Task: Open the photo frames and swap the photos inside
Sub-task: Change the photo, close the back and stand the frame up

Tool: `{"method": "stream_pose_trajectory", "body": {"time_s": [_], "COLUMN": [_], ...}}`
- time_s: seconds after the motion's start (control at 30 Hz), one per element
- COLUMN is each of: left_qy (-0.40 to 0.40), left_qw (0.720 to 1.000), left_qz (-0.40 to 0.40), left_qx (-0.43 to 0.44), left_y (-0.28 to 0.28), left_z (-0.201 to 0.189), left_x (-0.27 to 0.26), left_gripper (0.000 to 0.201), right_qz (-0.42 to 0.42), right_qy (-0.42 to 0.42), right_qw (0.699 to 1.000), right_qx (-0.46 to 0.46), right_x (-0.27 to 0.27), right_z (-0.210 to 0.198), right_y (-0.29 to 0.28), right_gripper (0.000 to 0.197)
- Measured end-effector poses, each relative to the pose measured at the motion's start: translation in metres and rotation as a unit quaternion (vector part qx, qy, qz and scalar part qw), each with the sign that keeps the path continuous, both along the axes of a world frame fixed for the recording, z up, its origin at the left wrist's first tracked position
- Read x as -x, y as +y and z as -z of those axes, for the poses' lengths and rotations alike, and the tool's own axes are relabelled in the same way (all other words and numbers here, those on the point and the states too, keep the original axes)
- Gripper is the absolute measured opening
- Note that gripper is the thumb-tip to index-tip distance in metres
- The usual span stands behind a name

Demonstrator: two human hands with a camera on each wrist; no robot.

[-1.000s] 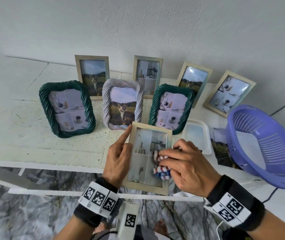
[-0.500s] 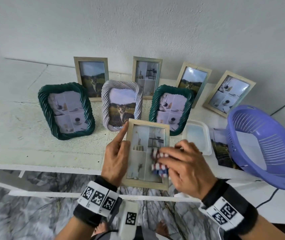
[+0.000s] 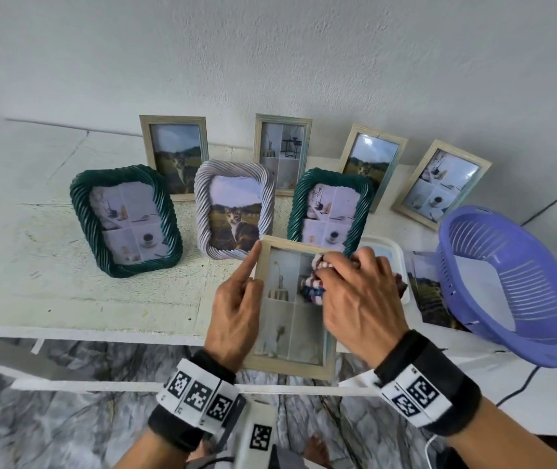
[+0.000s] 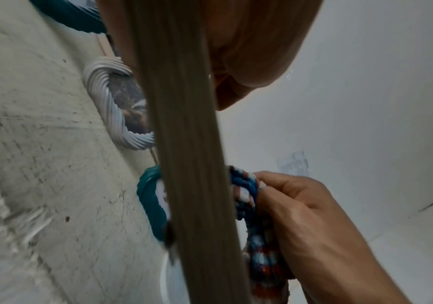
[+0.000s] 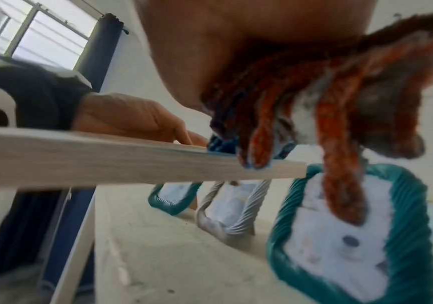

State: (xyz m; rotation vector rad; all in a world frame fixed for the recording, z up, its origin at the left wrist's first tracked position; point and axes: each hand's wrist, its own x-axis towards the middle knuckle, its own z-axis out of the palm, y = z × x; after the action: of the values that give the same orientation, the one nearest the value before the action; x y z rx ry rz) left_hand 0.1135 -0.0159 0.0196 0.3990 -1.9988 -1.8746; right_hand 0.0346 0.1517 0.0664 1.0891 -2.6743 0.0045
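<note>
Step in hand looks like wiping the glass of a reassembled wood frame (image 3: pixel 292 306), not opening one. Left hand (image 3: pixel 236 309) grips the frame's left edge, index finger straight up along it, the rest curled round behind. Right hand (image 3: pixel 361 299) has its fingers bunched on a red-white-blue cloth (image 3: pixel 312 282), pressed to the glass at the frame's upper right. The frame is held off the desk (image 3: pixel 67 282), tilted, its lower half out past the front edge at 6 o'clock.

Next move, as a guess: finish the wipe, then stand the frame in a row or take the next one.

Room:
- 12 o'clock is tight: the white twisted frame (image 3: pixel 234 211) and a teal frame (image 3: pixel 329 211) stand just beyond the top edge of the held one.
- 3 o'clock: a shallow white tray (image 3: pixel 388 252), a loose photo (image 3: pixel 429 289), then a purple basket (image 3: pixel 514 282) overhanging the desk. Crowded.
- 9 o'clock: bare desk in front of the other teal frame (image 3: pixel 126 218). Best set-down spot.
- Four plain frames stand along the wall, well apart from the hands.
</note>
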Motion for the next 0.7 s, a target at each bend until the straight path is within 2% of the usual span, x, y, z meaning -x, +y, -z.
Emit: {"method": "stream_pose_trajectory", "body": {"time_s": [0.07, 0.17, 0.27, 0.33, 0.4, 0.47, 0.6, 0.7], "left_qy": [0.007, 0.008, 0.009, 0.010, 0.006, 0.013, 0.037, 0.036], "left_qw": [1.000, 1.000, 0.998, 0.998, 0.998, 0.998, 0.996, 0.996], "left_qz": [0.000, -0.004, 0.007, 0.011, 0.001, -0.014, -0.072, -0.079], "left_qx": [-0.011, -0.025, -0.054, -0.069, -0.063, -0.059, -0.026, -0.012], "left_y": [-0.001, -0.005, -0.009, -0.014, -0.019, -0.023, -0.027, -0.028], "left_z": [0.000, 0.005, 0.010, 0.013, 0.015, 0.015, 0.011, 0.008], "left_x": [0.000, 0.003, 0.004, 0.002, 0.002, 0.002, 0.002, 0.000], "left_gripper": [0.049, 0.050, 0.050, 0.050, 0.050, 0.051, 0.052, 0.053], "right_qz": [-0.006, -0.068, -0.149, -0.163, -0.138, -0.110, -0.013, 0.105], "right_qy": [-0.024, -0.084, -0.128, -0.122, -0.106, -0.114, -0.139, -0.131], "right_qw": [0.999, 0.991, 0.979, 0.978, 0.983, 0.980, 0.943, 0.925], "right_qx": [0.032, 0.080, 0.062, 0.043, 0.052, 0.119, 0.303, 0.340], "right_x": [-0.004, -0.025, -0.046, -0.050, -0.044, -0.033, -0.003, 0.025], "right_z": [0.005, 0.012, 0.018, 0.019, 0.016, 0.011, 0.002, 0.003], "right_y": [-0.007, -0.014, -0.008, 0.004, 0.017, 0.026, 0.042, 0.051], "right_gripper": [0.031, 0.040, 0.038, 0.036, 0.037, 0.038, 0.043, 0.035]}}
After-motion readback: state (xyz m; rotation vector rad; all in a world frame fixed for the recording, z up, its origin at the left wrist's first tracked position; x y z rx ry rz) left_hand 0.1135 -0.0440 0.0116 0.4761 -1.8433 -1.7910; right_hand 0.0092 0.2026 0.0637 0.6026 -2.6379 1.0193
